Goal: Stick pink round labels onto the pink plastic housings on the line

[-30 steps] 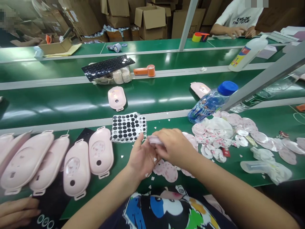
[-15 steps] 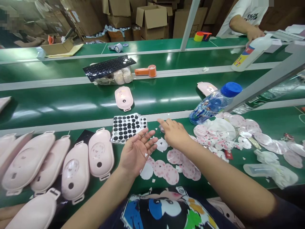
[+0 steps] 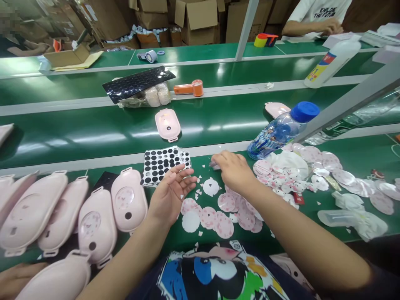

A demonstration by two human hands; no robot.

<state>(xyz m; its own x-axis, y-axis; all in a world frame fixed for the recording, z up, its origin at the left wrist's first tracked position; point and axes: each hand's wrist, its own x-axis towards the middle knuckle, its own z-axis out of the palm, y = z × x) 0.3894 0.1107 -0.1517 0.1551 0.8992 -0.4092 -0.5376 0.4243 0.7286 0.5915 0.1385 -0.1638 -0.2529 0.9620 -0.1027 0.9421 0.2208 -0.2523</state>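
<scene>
Right grip (image 3: 235, 171): palm down, fingers bunched and pointing left, fingertips (image 3: 218, 160) closed over a small silvery scrap (image 3: 214, 165). Most of the scrap is hidden; cannot tell if it is pinched or only touched.

Left grip (image 3: 170, 193): palm up, wide open, fingers spread, holding nothing.

Relation: the scrap lies at the tip of the right grip, along the line of the right forearm, which runs up and left. The right grip is the nearer to it; the left grip is well below and left.

Between the grips: a white disc (image 3: 211, 187) with a small triangular hole lies flat on the counter (image 3: 371, 150), with paper flecks (image 3: 200, 183) around it.

Below: pink printed discs (image 3: 225, 227) overlap in a loose patch, and a plain white disc (image 3: 190, 221) lies at their left.

Left of the left grip: a dot sheet (image 3: 164, 166), black circles on a clear backing, lies just beside the fingers.

Right: a heap of shiny discs (image 3: 281, 171) sits beyond the right grip, under a blue-capped bottle (image 3: 283, 130).

Far left: pale pink cases (image 3: 128, 200) lie side by side.

Beyond: a co-worker's hands (image 3: 328, 27) rest at the far counter.
</scene>
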